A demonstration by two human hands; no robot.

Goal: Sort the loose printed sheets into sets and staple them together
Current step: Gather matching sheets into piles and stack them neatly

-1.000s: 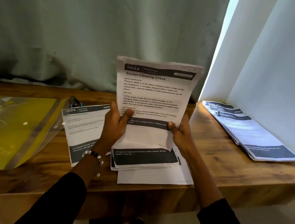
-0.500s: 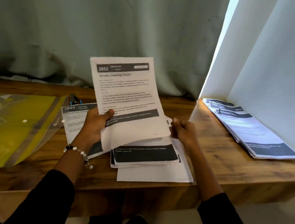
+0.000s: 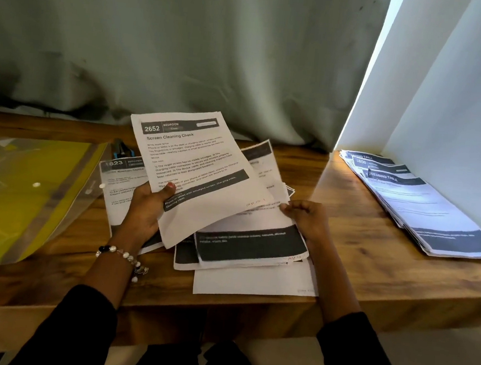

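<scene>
Left fingers (image 3: 167,188) pinch sheet (image 3: 197,161); right fingers (image 3: 290,207) pinch pile (image 3: 252,241).

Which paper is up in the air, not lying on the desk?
The "Screen Cleaning Check" sheet, numbered 2652. The left hand holds it tilted above the middle pile; the other papers lie flat.

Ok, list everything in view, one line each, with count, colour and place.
Screen Cleaning Check sheet: one, white with dark bands, held up at centre.
Loose pile: several sheets, white and black, under it.
Kitchen sheet: one, white, left of the pile.
Finished stack: several, right ledge.
Plastic folder: one, yellow and clear, far left.
Stapler: one, blue and black, behind the sheets.
Desk: one, wooden.
Curtain: grey-green, behind.
Left hand: grips the sheet.
Right hand: pinches a pile sheet.
</scene>
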